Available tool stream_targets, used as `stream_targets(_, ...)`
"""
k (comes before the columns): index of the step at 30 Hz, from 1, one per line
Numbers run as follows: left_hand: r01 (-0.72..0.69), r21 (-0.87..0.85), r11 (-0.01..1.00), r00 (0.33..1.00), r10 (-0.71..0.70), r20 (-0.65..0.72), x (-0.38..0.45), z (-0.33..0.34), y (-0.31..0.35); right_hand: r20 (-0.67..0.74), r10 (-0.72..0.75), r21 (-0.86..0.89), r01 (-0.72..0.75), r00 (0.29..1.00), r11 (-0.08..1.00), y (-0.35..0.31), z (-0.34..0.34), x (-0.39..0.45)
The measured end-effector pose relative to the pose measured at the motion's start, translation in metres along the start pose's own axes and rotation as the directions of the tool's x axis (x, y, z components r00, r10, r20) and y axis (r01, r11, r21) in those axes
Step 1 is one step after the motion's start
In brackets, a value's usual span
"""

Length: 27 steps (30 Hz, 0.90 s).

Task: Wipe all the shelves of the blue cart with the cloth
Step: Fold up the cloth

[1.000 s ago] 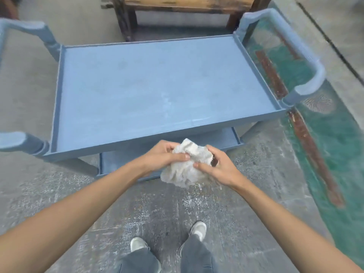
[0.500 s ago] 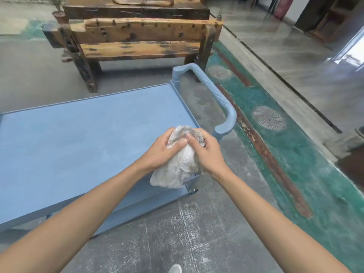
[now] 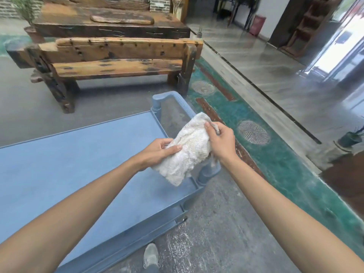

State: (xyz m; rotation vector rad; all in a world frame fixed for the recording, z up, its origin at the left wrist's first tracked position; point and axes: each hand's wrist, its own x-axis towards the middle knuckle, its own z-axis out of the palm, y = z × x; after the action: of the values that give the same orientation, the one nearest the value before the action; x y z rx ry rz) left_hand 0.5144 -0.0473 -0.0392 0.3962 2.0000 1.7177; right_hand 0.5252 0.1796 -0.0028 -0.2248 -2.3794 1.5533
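The blue cart (image 3: 82, 158) fills the lower left, its flat top shelf bare and a lower shelf edge (image 3: 157, 229) showing beneath. A white terry cloth (image 3: 189, 150) hangs in the air above the cart's right end, in front of its curved handle (image 3: 177, 101). My left hand (image 3: 157, 152) pinches the cloth's lower left side. My right hand (image 3: 220, 142) grips its upper right corner. The cloth is stretched between both hands, partly unfolded, and hides the handle's near post.
A rough wooden bench (image 3: 110, 62) stands just beyond the cart, with a heavy wooden table (image 3: 110, 22) behind it. A green painted floor strip (image 3: 275, 154) runs along the right. A potted plant (image 3: 350, 136) sits at the far right. My shoe (image 3: 150, 255) is by the cart's near edge.
The view has swung up and to the right, toward the cart's right end. The bunched cloth has been pulled open between my hands, and my right hand has moved up and outward.
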Motion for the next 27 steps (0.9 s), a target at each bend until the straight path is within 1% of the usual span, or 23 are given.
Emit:
stream_targets(4, -0.052, 0.051, 0.997, 0.998, 0.054, -0.037, 0.062, -0.015, 0.011, -0.065, 0.138, -0.024, -0.140, 0.988, 0.990, 0.010, 0.007, 0.059)
stream_targets(7, -0.044, 0.113, 0.993, 0.998, 0.050, -0.046, 0.113, -0.026, 0.017, -0.125, 0.233, -0.035, -0.239, 0.964, 0.970, 0.020, 0.011, 0.102)
stream_targets(9, 0.012, 0.132, 0.991, 0.999, -0.005, -0.053, 0.143, -0.029, 0.018, -0.171, 0.323, -0.036, -0.333, 0.931, 0.942, 0.032, 0.008, 0.125)
stream_targets(10, 0.063, 0.118, 0.991, 0.997, -0.058, -0.045, 0.159, -0.031, 0.017, -0.195, 0.363, -0.042, -0.378, 0.911, 0.925, 0.040, 0.007, 0.136)
stream_targets(12, 0.176, 0.061, 0.982, 0.984, -0.177, 0.001, 0.183, -0.034, 0.013, -0.247, 0.433, -0.061, -0.460, 0.867, 0.886, 0.057, 0.002, 0.151)
stream_targets(13, 0.213, 0.029, 0.977, 0.977, -0.213, 0.018, 0.191, -0.034, 0.009, -0.259, 0.471, -0.072, -0.504, 0.843, 0.861, 0.066, 0.000, 0.155)
stream_targets(15, 0.228, 0.010, 0.974, 0.974, -0.228, -0.003, 0.199, -0.032, -0.003, -0.239, 0.545, -0.091, -0.578, 0.803, 0.811, 0.083, -0.003, 0.158)
stream_targets(17, 0.222, 0.021, 0.975, 0.974, -0.221, -0.047, 0.200, -0.029, -0.016, -0.171, 0.623, -0.081, -0.641, 0.763, 0.763, 0.100, 0.000, 0.158)
stream_targets(20, 0.188, -0.024, 0.982, 0.979, -0.190, -0.073, 0.194, -0.022, -0.036, -0.066, 0.716, -0.078, -0.719, 0.695, 0.690, 0.115, 0.006, 0.155)
stream_targets(24, 0.162, -0.003, 0.987, 0.983, -0.161, -0.093, 0.186, -0.010, -0.045, 0.008, 0.788, -0.183, -0.774, 0.615, 0.606, 0.122, 0.009, 0.146)
stream_targets(27, 0.111, 0.086, 0.990, 0.984, -0.097, -0.148, 0.184, -0.004, -0.045, 0.060, 0.802, -0.191, -0.782, 0.595, 0.594, 0.125, 0.006, 0.138)
